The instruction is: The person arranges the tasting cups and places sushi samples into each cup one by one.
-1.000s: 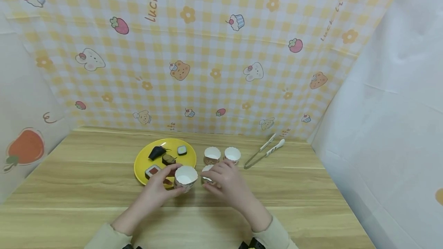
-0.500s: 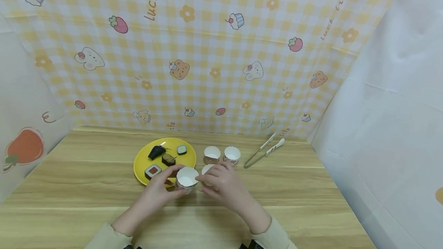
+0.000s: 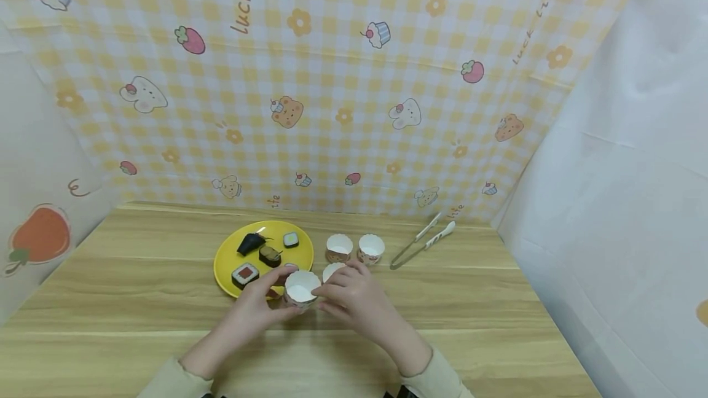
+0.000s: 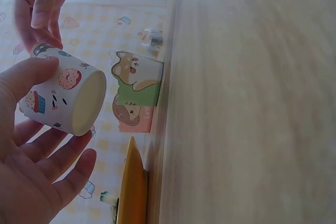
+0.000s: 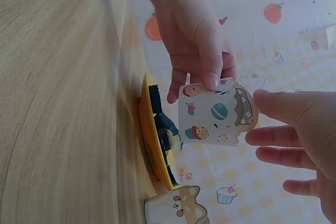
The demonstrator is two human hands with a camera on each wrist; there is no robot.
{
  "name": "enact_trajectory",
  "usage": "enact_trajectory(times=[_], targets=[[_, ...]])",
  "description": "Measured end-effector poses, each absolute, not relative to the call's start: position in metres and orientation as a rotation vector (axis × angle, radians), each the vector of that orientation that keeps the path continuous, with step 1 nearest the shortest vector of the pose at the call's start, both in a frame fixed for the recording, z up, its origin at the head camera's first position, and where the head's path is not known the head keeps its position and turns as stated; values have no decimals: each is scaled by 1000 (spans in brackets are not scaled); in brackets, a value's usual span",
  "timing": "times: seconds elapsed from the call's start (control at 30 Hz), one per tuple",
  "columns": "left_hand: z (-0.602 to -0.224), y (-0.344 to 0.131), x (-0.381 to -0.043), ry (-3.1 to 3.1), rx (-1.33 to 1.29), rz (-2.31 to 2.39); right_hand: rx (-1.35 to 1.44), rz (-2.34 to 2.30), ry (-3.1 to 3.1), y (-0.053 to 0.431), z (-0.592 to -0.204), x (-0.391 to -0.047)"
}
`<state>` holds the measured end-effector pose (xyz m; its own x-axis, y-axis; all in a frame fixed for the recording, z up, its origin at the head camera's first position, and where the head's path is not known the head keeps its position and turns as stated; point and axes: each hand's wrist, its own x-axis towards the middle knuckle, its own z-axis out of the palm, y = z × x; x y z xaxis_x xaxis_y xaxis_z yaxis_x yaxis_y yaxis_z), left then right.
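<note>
In the head view my left hand [image 3: 255,304] holds a white paper baking cup [image 3: 301,288] with a wavy rim, raised off the table. The left wrist view shows its thumb [image 4: 39,72] on the cup's side, opposite the fingers below. Cupcake and donut prints cover the cup's wall [image 5: 207,114]. At the cup's right rim, my right hand [image 3: 354,293] reaches in with its fingers fairly straight and spread; the fingertips touch or nearly touch the rim. Behind that hand stands another baking cup [image 3: 333,271], partly hidden.
A yellow plate [image 3: 224,266] with several toy sushi pieces, among them a roll [image 3: 245,274], sits left behind the left hand. Two more baking cups, the left one [image 3: 339,246] and the right one [image 3: 371,247], stand farther back. Tongs [image 3: 439,236] lie at the right.
My left hand has brought the cup slightly right and nearer to me. My right hand has moved a little left, from beside the standing cup to the held cup's rim.
</note>
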<state>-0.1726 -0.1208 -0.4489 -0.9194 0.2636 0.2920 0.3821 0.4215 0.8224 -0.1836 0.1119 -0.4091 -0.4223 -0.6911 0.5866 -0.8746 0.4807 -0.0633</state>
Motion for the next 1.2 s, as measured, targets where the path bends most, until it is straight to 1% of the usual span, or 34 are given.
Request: enact_trajectory(times=[1.2], targets=[[-447, -118, -169, -2554, -609, -1538, 1316, 443, -2237, 111, -410, -183]])
